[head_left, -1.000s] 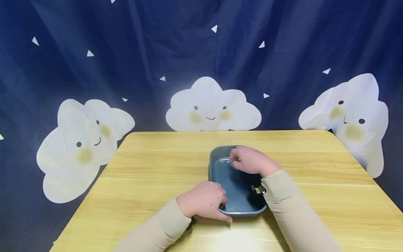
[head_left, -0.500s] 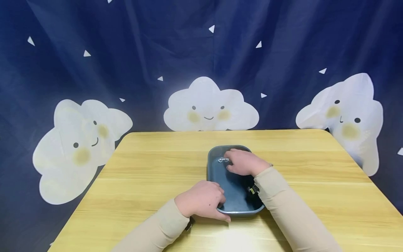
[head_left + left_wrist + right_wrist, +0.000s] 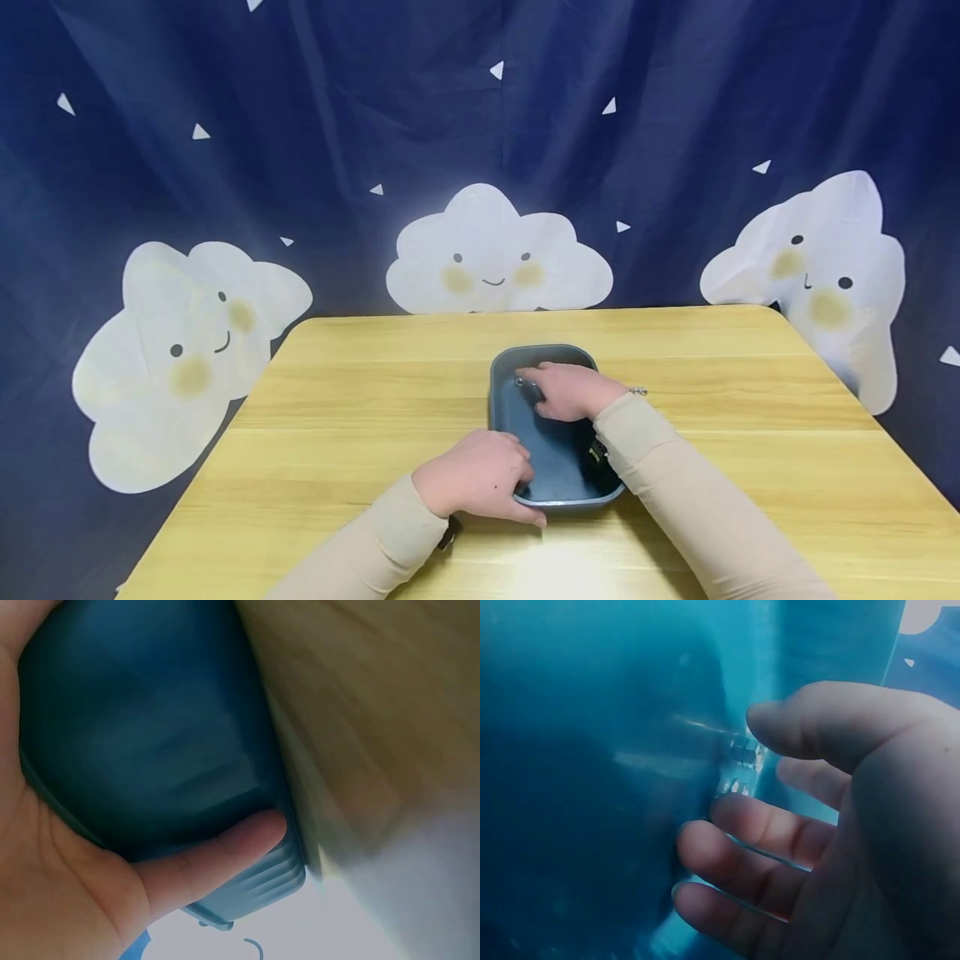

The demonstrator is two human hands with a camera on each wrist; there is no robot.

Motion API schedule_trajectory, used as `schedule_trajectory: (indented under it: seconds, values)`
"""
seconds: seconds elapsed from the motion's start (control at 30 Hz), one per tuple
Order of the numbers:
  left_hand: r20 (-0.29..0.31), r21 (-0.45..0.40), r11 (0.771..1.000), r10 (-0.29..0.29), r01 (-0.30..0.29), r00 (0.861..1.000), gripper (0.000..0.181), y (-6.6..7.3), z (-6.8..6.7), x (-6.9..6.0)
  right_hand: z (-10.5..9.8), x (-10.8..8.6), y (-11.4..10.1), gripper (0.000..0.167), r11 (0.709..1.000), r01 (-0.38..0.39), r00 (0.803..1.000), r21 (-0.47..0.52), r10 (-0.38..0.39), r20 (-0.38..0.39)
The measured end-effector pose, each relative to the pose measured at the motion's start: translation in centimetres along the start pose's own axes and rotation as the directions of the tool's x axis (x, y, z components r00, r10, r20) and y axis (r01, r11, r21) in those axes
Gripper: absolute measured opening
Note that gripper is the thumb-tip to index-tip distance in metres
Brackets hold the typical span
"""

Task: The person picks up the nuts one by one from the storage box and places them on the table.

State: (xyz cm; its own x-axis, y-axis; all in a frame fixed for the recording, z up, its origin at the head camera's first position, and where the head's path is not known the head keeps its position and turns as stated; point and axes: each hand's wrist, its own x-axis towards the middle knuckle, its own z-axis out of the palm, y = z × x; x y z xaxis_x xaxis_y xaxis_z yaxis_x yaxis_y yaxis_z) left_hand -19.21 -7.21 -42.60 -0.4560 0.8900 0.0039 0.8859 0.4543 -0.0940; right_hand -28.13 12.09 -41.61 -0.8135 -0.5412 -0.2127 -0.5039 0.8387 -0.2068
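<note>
My left hand (image 3: 480,475) grips the near left corner of a dark blue-grey rectangular plastic bin (image 3: 566,502). In the left wrist view, its thumb (image 3: 217,859) lies along the outside wall. My right hand (image 3: 566,392) is inside the bin at the far end, over a small group of clear, shiny pieces (image 3: 520,382). In the right wrist view, two clear faceted pieces (image 3: 744,752) show between the thumb and the bent fingers, which stand apart; no firm hold is visible. The palm hides any others. Their exact kind cannot be told.
Small shiny clear pieces (image 3: 638,391) lie on the wooden table (image 3: 375,392), right of the bin beyond the right wrist. A dark blue curtain (image 3: 330,125) with printed clouds hangs behind the table's far edge.
My right hand has shifted left along the clear pieces, now covering most of them. The shiny pieces to the right of its wrist have come into view. My left hand keeps its grip.
</note>
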Motion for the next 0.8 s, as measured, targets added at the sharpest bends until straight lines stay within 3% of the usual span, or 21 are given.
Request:
schedule_trajectory:
  seconds: [0.4, 0.8]
  values:
    - [-0.016, 0.005, 1.0, 0.007, -0.007, 1.0, 0.054, -0.15, 0.34, -0.08, 0.42, 0.26, 0.02, 0.053, 1.0, -0.008, 1.0, -0.018, 0.008, -0.004]
    - [-0.026, 0.013, 1.0, 0.002, -0.002, 1.0, 0.055, -0.07, 0.34, -0.15, 0.5, 0.05, 0.33, 0.017, 0.999, 0.032, 0.999, 0.021, -0.032, -0.04]
